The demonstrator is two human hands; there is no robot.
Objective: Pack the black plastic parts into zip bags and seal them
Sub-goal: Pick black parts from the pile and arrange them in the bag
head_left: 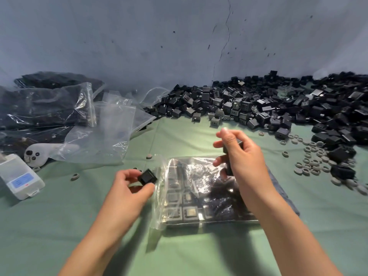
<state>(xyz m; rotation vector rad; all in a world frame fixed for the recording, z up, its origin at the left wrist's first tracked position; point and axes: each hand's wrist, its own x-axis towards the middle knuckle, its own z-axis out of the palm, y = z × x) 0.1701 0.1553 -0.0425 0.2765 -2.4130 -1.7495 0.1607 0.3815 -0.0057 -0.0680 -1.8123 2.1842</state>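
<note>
Just left of the zip bag (179, 196), whose mouth seems to face it, the left hand (127, 188) pinches 1 black part (147, 177), nearer than the right hand (239, 154) gripping a stack of parts (229, 168) above.

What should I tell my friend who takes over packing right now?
Left hand pinches one black part beside the bag's open edge.
Right hand grips more parts above the bag.
Done: this bag holds rows of parts but looks unsealed; full bags lie far left.
Left: put in the held parts, fill the bag, seal it. Then pack the loose pile using the empty bags.
</note>
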